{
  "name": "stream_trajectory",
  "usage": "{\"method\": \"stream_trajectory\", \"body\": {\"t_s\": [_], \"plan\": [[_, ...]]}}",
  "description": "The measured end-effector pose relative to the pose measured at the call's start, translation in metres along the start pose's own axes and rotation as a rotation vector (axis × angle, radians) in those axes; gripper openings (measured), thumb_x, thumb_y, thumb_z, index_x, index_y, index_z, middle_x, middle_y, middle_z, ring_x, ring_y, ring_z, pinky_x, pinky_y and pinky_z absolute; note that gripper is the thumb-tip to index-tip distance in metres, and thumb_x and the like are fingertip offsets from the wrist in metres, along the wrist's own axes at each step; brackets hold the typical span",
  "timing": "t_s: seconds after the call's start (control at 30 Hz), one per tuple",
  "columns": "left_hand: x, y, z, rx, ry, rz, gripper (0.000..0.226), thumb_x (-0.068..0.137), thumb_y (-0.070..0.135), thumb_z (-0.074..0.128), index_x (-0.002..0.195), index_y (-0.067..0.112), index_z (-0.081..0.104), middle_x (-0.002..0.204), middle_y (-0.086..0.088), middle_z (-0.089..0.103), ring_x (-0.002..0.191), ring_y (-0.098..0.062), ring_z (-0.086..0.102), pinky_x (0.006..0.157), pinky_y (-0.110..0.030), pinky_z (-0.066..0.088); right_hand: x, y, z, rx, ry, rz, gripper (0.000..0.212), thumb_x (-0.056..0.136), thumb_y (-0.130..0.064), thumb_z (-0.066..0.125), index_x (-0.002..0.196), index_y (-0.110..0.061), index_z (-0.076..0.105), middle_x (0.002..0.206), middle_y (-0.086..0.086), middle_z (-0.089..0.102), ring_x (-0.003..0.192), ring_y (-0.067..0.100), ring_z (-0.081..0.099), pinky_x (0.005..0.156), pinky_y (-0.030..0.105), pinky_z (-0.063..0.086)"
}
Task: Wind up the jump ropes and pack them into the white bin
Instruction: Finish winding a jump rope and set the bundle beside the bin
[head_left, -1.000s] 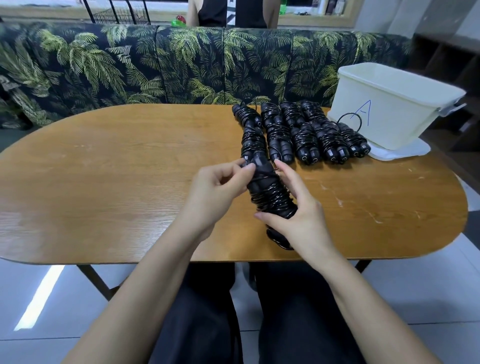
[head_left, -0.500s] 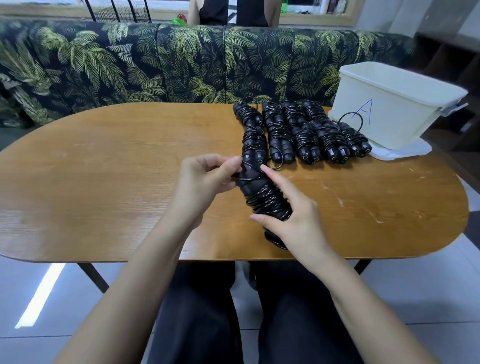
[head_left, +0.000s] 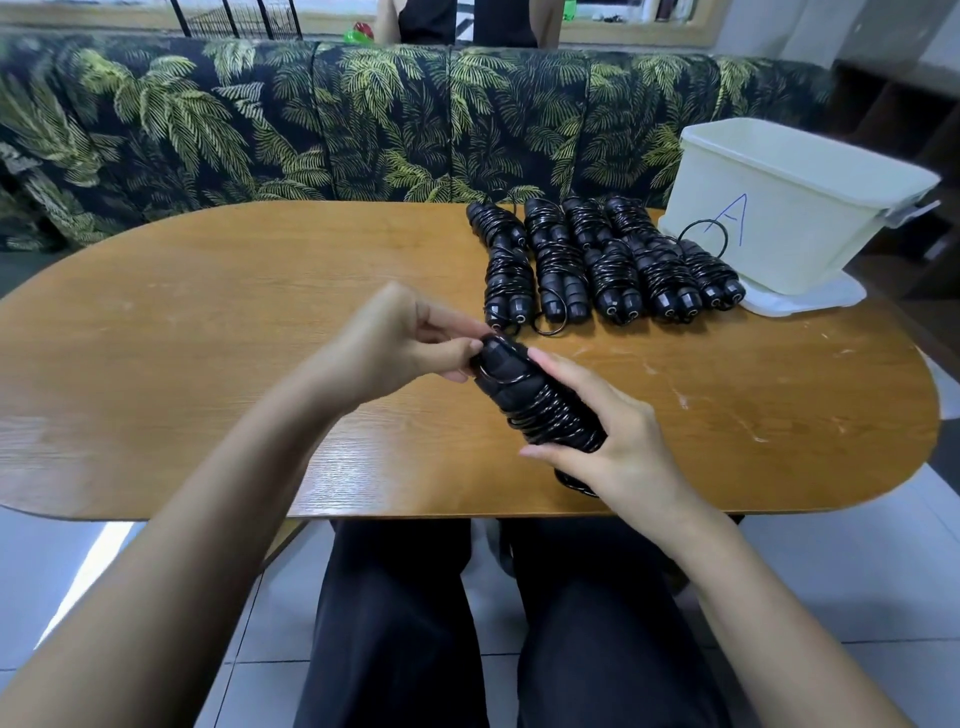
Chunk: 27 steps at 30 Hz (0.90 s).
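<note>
A black jump rope, its cord wound round both handles, is held above the table's near edge. My right hand grips the bundle's lower part. My left hand pinches the cord's last loop at the bundle's top end. Several wound black jump ropes lie side by side at the far right of the table. Just right of them stands the white bin, marked with a blue letter A; its inside is hidden.
The wooden oval table carries everything. The bin stands on a white lid. A palm-print sofa runs along the far side, with a person behind it. My dark-trousered legs are below the table's near edge.
My left hand has drawn the cord's end loop over the top of the bundle and now pinches it there. The bundle has shifted slightly between my hands.
</note>
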<state>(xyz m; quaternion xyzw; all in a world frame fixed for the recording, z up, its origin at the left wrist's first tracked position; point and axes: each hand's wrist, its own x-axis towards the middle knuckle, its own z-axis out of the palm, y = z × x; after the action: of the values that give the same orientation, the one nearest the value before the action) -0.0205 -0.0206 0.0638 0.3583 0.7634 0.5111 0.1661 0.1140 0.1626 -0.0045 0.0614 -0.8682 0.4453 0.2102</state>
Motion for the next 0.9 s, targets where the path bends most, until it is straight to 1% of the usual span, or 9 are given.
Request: {"method": "stream_trajectory", "body": {"t_s": [0.17,0.27,0.33,0.4,0.5,0.63,0.67,0.8,0.9], "plan": [[0.008,0.007,-0.015,0.094,-0.182,-0.105,0.016,0.084,-0.007,0.064,0.093,0.002,0.073,0.081,-0.007,0.075,0.068,-0.010,0.069,0.065,-0.016,0.055,0.002,0.003,-0.004,0.079,-0.094,0.049,0.085,0.066,-0.017,0.088,0.134,-0.048,0.048,0.132,-0.025,0.056,0.124,0.002,0.052,0.104,0.018,0.038],[0.014,0.006,-0.018,0.110,-0.246,-0.194,0.018,0.085,-0.008,0.062,0.087,0.005,0.074,0.078,-0.008,0.075,0.069,-0.011,0.070,0.066,-0.016,0.054,0.011,0.002,-0.012,0.173,-0.201,0.119,0.080,0.065,-0.008,0.087,0.130,-0.040,0.052,0.128,-0.025,0.059,0.122,-0.003,0.052,0.100,0.012,0.038],[0.016,0.004,-0.019,0.040,-0.285,-0.275,0.019,0.087,-0.009,0.058,0.088,0.002,0.074,0.080,-0.009,0.075,0.071,-0.014,0.070,0.066,-0.016,0.054,0.020,0.002,-0.019,0.217,-0.272,0.162,0.078,0.064,-0.003,0.086,0.127,-0.036,0.054,0.127,-0.025,0.060,0.124,-0.004,0.051,0.099,0.010,0.038],[0.018,-0.001,-0.018,-0.123,-0.303,-0.377,0.022,0.089,-0.010,0.053,0.083,-0.001,0.073,0.080,-0.012,0.073,0.070,-0.017,0.070,0.064,-0.017,0.054,0.027,0.003,-0.026,0.259,-0.322,0.193,0.078,0.062,0.002,0.084,0.126,-0.032,0.055,0.126,-0.020,0.062,0.124,0.000,0.052,0.099,0.013,0.041],[0.017,-0.008,-0.015,-0.286,-0.333,-0.459,0.034,0.088,-0.006,0.052,0.069,0.007,0.076,0.072,-0.012,0.072,0.063,-0.017,0.070,0.060,-0.018,0.055,0.033,0.006,-0.034,0.302,-0.380,0.219,0.077,0.061,0.004,0.083,0.126,-0.028,0.056,0.123,-0.014,0.066,0.122,0.005,0.056,0.094,0.016,0.045],[0.013,-0.010,-0.012,-0.390,-0.393,-0.478,0.006,0.077,0.012,0.072,0.078,0.010,0.078,0.083,-0.013,0.074,0.072,-0.019,0.072,0.064,-0.018,0.056,0.035,0.011,-0.038,0.342,-0.411,0.254,0.077,0.060,0.004,0.081,0.125,-0.027,0.055,0.116,-0.013,0.070,0.114,0.007,0.062,0.087,0.017,0.049],[0.013,-0.011,-0.013,-0.383,-0.387,-0.474,0.010,0.074,0.015,0.072,0.080,0.010,0.078,0.086,-0.013,0.074,0.075,-0.018,0.072,0.066,-0.019,0.057,0.035,0.013,-0.039,0.338,-0.408,0.267,0.076,0.061,0.003,0.080,0.126,-0.027,0.054,0.116,-0.011,0.070,0.112,0.008,0.063,0.087,0.018,0.049],[0.013,-0.019,-0.013,-0.211,-0.324,-0.445,0.018,0.076,0.007,0.069,0.092,0.001,0.074,0.095,-0.019,0.072,0.081,-0.019,0.071,0.077,-0.022,0.058,0.038,0.016,-0.039,0.177,-0.459,0.288,0.077,0.063,-0.011,0.087,0.128,-0.034,0.054,0.122,-0.014,0.066,0.119,0.001,0.057,0.095,0.020,0.046],[0.013,-0.021,-0.005,-0.096,-0.217,-0.427,0.013,0.083,-0.004,0.066,0.093,-0.001,0.073,0.092,-0.019,0.073,0.077,-0.015,0.071,0.074,-0.019,0.057,0.037,0.013,-0.033,0.084,-0.448,0.292,0.079,0.065,-0.016,0.088,0.132,-0.036,0.052,0.128,-0.017,0.060,0.123,-0.007,0.050,0.104,0.022,0.040]]}}
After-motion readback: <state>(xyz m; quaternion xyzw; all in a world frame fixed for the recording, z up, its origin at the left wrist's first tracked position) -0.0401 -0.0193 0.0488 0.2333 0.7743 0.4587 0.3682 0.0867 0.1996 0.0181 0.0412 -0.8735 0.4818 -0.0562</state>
